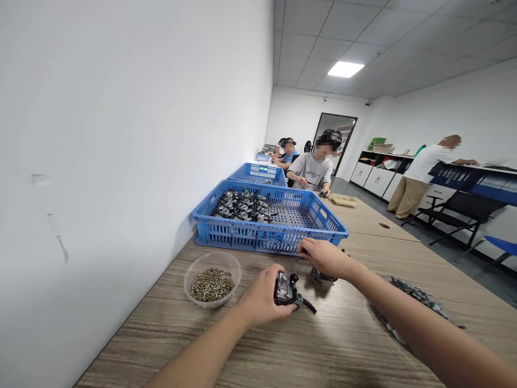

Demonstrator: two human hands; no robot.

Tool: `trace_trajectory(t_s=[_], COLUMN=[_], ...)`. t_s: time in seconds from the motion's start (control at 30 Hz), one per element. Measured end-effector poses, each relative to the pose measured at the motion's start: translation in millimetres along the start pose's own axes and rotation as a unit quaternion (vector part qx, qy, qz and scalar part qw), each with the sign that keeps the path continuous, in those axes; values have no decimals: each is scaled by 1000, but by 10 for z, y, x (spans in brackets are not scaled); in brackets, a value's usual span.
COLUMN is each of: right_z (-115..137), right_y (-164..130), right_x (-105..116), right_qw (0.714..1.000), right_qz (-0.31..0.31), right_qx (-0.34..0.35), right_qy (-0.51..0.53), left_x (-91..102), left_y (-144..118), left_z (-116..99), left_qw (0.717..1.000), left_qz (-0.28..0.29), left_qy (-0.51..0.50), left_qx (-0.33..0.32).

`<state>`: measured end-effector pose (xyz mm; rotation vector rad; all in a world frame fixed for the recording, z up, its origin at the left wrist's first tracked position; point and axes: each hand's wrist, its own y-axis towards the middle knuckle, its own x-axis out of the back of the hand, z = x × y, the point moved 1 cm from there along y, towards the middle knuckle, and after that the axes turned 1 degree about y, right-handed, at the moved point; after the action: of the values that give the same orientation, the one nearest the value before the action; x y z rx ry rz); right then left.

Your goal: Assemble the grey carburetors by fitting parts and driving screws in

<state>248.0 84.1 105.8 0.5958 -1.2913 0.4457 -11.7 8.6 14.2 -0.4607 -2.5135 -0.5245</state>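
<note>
Left hand (262, 296) clamped around a black metal part (287, 291) just above the table (343, 334), its lever pointing right toward a second part (323, 277) lying under the right hand (325, 257), whose fingers curl down near the crate (270, 218) rim; right grip hidden, cannot tell.
</note>
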Motion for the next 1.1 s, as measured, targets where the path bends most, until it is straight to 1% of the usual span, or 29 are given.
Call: trace_trajectory(t_s=[0.07, 0.13, 0.2, 0.23, 0.27, 0.37, 0.43, 0.47, 0.53, 0.6, 0.63, 0.67, 0.7, 0.77, 0.83, 0.93, 1.0, 1.1], right_z=[107, 216, 334, 397, 458, 583, 563, 511, 330, 88, -32, -141, -235, -364, -414, -410, -402, -403], right_y=[-12, -104, -266, -365, -470, -759, -887, -926, -961, -969, -972, -978, -988, -1014, -1032, -1026, -1011, -985], right_x=[110, 268, 465, 575, 689, 1000, 1109, 1115, 1024, 819, 695, 566, 439, 198, -18, -298, -450, -620], right_qw=[1000, 998, 986, 978, 971, 958, 945, 936, 910, 870, 851, 842, 841, 847, 848, 847, 845, 837], right_qz=[-24, -52, -87, -114, -148, -255, -313, -335, -362, -370, -372, -362, -339, -274, -234, -215, -215, -238], right_qx=[9, 4, -23, -32, -36, -33, -55, -84, -179, -285, -319, -350, -383, -437, -457, -452, -443, -425], right_qy=[7, 43, 139, 171, 182, 130, 82, 69, 88, 156, 189, 196, 176, 128, 128, 181, 208, 248], left_x=[4, 9, 10, 8, 3, -11, -14, -13, -4, 8, 15, 21, 26, 32, 32, 30, 32, 43], left_y=[2, 1, -5, -9, -13, -23, -27, -29, -30, -31, -31, -32, -34, -42, -55, -81, -96, -107], left_z=[-3, -13, -22, -24, -23, -12, -4, -3, -9, -23, -32, -41, -49, -64, -78, -113, -148, -202], left_qw=[1000, 1000, 1000, 1000, 1000, 999, 999, 999, 999, 998, 998, 997, 997, 996, 995, 993, 991, 986], left_qz=[3, 8, 9, 10, 12, 17, 17, 17, 17, 22, 25, 28, 31, 33, 34, 38, 42, 50], left_qy=[0, 0, 6, 12, 19, 36, 38, 37, 39, 47, 53, 59, 64, 75, 85, 98, 111, 143], left_qx=[2, 8, 16, 18, 19, 13, 12, 12, 17, 22, 25, 28, 32, 38, 44, 55, 62, 71])
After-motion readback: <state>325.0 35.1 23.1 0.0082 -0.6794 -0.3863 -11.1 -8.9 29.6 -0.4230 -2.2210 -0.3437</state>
